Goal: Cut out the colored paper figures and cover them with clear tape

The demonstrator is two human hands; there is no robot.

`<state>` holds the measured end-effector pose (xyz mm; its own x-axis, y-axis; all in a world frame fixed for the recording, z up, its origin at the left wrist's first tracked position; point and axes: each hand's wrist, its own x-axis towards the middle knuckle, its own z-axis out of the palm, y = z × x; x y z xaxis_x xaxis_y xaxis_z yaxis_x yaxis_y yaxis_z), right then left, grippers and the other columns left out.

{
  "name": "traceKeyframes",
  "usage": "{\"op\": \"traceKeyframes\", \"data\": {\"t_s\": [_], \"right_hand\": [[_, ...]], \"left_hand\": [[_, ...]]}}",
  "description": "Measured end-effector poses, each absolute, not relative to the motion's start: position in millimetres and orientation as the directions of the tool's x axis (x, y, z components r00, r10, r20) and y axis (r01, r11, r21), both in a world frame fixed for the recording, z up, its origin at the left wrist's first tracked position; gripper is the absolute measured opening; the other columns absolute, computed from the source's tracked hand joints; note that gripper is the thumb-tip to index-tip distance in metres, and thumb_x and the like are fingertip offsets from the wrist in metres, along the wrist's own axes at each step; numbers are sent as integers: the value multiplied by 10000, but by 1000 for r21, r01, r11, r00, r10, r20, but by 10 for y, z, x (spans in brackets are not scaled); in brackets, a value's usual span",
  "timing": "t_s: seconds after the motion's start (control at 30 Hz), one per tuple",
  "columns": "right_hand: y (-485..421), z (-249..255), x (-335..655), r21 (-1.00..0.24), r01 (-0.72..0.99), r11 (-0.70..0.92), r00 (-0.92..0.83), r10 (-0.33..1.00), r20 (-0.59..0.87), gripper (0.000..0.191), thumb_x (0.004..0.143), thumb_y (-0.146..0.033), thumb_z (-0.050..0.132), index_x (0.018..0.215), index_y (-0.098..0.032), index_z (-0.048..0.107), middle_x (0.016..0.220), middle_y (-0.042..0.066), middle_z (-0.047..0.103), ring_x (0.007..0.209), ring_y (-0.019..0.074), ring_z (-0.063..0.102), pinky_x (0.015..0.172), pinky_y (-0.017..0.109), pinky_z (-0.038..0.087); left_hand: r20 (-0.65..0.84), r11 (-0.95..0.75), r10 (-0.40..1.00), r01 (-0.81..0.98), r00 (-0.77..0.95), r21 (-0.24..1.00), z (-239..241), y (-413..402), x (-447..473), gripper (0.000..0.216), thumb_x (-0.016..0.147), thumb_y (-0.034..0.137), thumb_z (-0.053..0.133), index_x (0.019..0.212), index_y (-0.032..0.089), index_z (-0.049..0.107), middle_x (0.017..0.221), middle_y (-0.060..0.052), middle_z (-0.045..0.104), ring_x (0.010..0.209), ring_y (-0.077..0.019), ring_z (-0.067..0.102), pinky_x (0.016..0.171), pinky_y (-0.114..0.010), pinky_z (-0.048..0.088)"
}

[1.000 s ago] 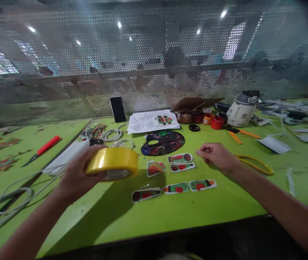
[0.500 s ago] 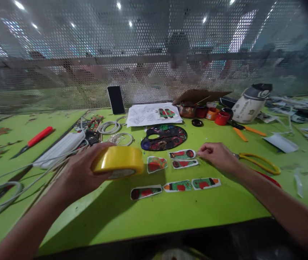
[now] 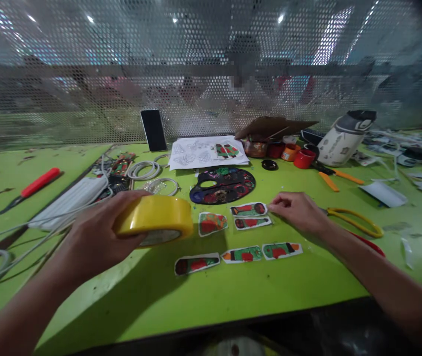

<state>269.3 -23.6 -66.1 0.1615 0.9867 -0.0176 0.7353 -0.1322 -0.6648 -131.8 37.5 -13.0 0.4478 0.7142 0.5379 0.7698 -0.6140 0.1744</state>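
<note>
A wide roll of yellow packing tape [image 3: 157,215] is gripped in my left hand [image 3: 98,230], held above the green table with its shadow below. My right hand [image 3: 294,210] is closed, thumb and fingertips pressed together at the right end of a painted paper cutout [image 3: 248,209]. Whatever is between those fingertips is too small to make out. Just below lies a second narrow cutout [image 3: 251,223], and to the left a wider red and green one [image 3: 212,224]. Nearer me, three more lie in a row: a dark-ended one [image 3: 197,264] and two orange-tipped ones [image 3: 242,254].
Behind the cutouts lies a paint palette [image 3: 223,187], with drawing sheets [image 3: 192,153] and an upright phone [image 3: 153,130] beyond. Paint jars [image 3: 304,158], a bottle [image 3: 346,138] and yellow-handled scissors [image 3: 359,217] are on the right. A power strip [image 3: 68,202] and red-handled knife [image 3: 40,183] lie left.
The view has shifted a little. My left hand and the tape roll appear slightly further left; my right hand stays at the cutout's end.
</note>
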Motion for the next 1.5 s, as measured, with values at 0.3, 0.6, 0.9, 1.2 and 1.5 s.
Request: {"op": "traceKeyframes", "data": {"t_s": [0.3,0.6,0.9,1.2,1.5], "right_hand": [[-234,-604,2625,-621,776,-111,168,985,34,254,807,-379,616,735,-152,703,635,33,669,580,159,565,511,247,368],[-241,-617,2602,-563,824,-68,120,991,56,255,849,-354,576,758,-156,710,663,38,696,568,157,589,498,242,377],[-249,-636,2587,-382,924,-14,57,993,102,223,903,-236,497,841,-171,701,831,71,735,736,198,641,652,281,427],[-295,-624,2496,-150,988,25,-9,994,106,195,932,-194,458,873,-164,642,795,87,714,737,225,644,613,294,396],[-344,-640,2467,-10,1000,27,-27,997,74,156,942,-220,448,861,-173,574,714,84,681,636,229,623,531,313,301]], "left_hand": [[544,-576,743,786,391,223,-15,426,-1195,527,586,574,596,1040,315,662,848,2,715,613,-229,632,563,-309,456],[529,-585,721,802,447,119,-129,540,-1302,569,610,577,577,1109,307,625,773,2,688,561,-226,598,534,-301,459],[527,-601,703,795,478,81,-123,559,-1275,582,632,599,576,1140,318,615,727,9,682,535,-221,594,502,-278,418],[453,-547,766,832,456,88,-141,648,-1251,627,595,607,595,1169,355,594,790,23,692,598,-234,618,561,-285,433],[353,-525,798,851,488,7,-71,678,-1136,667,567,690,624,1141,349,618,830,2,688,632,-255,611,535,-271,372]]}}
